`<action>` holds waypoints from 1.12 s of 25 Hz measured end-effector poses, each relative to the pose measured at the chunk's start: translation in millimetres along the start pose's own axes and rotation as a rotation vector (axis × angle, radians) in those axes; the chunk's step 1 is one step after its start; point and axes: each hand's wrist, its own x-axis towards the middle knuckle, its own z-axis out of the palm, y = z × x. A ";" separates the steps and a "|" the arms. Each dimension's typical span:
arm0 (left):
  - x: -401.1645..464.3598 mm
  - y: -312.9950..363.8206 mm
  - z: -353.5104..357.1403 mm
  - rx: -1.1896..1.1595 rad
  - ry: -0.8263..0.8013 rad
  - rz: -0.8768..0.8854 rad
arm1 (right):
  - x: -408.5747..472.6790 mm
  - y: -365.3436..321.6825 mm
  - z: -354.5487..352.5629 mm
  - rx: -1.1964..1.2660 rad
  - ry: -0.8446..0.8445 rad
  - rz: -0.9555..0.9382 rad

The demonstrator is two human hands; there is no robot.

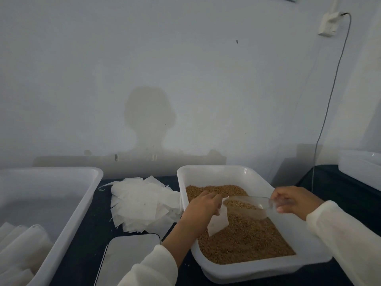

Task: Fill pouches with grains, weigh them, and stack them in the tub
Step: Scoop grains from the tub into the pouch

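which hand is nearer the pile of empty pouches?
Left. The left hand holds a pouch just right of the pile of empty pouches; the right hand grips the scoop farther right.

Two bare hands in cream sleeves

The person wears a long-sleeved top of soft, pale cream cloth (off-white, with no print, stripe or logo showing). The left sleeve covers the forearm and ends in a plain, rounded cuff some way short of the wrist, so part of the forearm shows bare beyond it. The right sleeve looks looser, with gentle folds along its length, and its cuff sits close to the wrist. The left hand and right hand are bare: no gloves, and no ring, watch or band can be made out. The fingernails look short and unpainted.
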 end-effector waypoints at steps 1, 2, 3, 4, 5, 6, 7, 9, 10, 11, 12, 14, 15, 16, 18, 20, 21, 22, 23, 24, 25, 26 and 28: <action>-0.1 -0.5 0.7 -0.001 -0.001 0.010 | 1.1 -2.5 -2.1 -0.023 0.003 0.000; 0.2 -1.2 1.3 0.004 0.002 0.021 | 2.1 -4.8 -4.6 -0.046 0.006 0.007; 0.3 -1.4 1.9 0.006 0.009 0.030 | 2.6 -7.0 -7.3 -0.074 0.007 0.016; 0.6 -1.6 2.2 0.001 0.018 0.037 | 3.4 -9.8 -10.5 -0.103 0.008 0.025; 0.5 -1.4 2.3 -0.007 0.027 0.046 | 3.7 -13.2 -13.6 -0.131 0.005 0.029; 0.4 -0.8 2.4 -0.015 0.038 0.055 | 4.7 -16.6 -16.6 -0.164 0.001 0.032; 0.0 -0.4 2.3 -0.020 0.047 0.067 | 6.6 -20.6 -18.5 -0.204 0.000 0.037; -0.5 -0.3 2.3 -0.025 0.057 0.090 | 11.9 -29.7 -22.7 -0.317 0.006 0.072; -0.3 -0.4 2.1 -0.028 0.057 0.095 | 14.2 -35.1 -25.0 -0.388 0.006 0.094; -0.3 -0.4 1.8 -0.036 0.055 0.095 | 16.2 -40.2 -27.1 -0.451 -0.001 0.103; 0.0 -0.7 1.4 -0.048 0.051 0.091 | 18.4 -44.5 -29.1 -0.496 -0.010 0.087; 0.6 -0.8 0.6 -0.069 0.037 0.081 | 21.5 -51.7 -32.6 -0.559 -0.016 0.014; 0.3 -0.6 0.5 -0.079 0.035 0.076 | 22.2 -55.2 -33.9 -0.592 -0.011 -0.018; 0.2 -0.6 0.3 -0.089 0.036 0.071 | 23.0 -58.2 -34.8 -0.627 -0.004 -0.038; -0.2 -0.6 0.3 -0.098 0.035 0.064 | 25.1 -61.5 -34.1 -0.692 0.024 -0.078; -0.7 -0.7 0.0 -0.115 0.036 0.054 | 27.0 -63.2 -33.5 -0.749 0.056 -0.100; -0.7 -0.6 -0.2 -0.126 0.037 0.053 | 27.3 -64.1 -34.0 -0.775 0.071 -0.103; -0.4 -0.4 -0.5 -0.136 0.036 0.051 | 27.4 -65.0 -34.8 -0.800 0.088 -0.109; -0.3 -0.3 -0.5 -0.145 0.033 0.047 | 27.4 -66.0 -35.3 -0.820 0.110 -0.124; 0.0 -0.4 -0.8 -0.151 0.027 0.040 | 27.0 -67.2 -35.1 -0.838 0.137 -0.148; 0.0 -0.5 -0.7 -0.149 0.021 0.032 | 26.2 -68.4 -34.1 -0.853 0.168 -0.177; 0.3 -0.9 -0.6 -0.145 0.021 0.021 | 25.2 -69.0 -32.8 -0.865 0.198 -0.203; 0.1 -1.9 0.7 -0.138 0.032 -0.015 | 22.3 -67.0 -32.2 -0.864 0.232 -0.210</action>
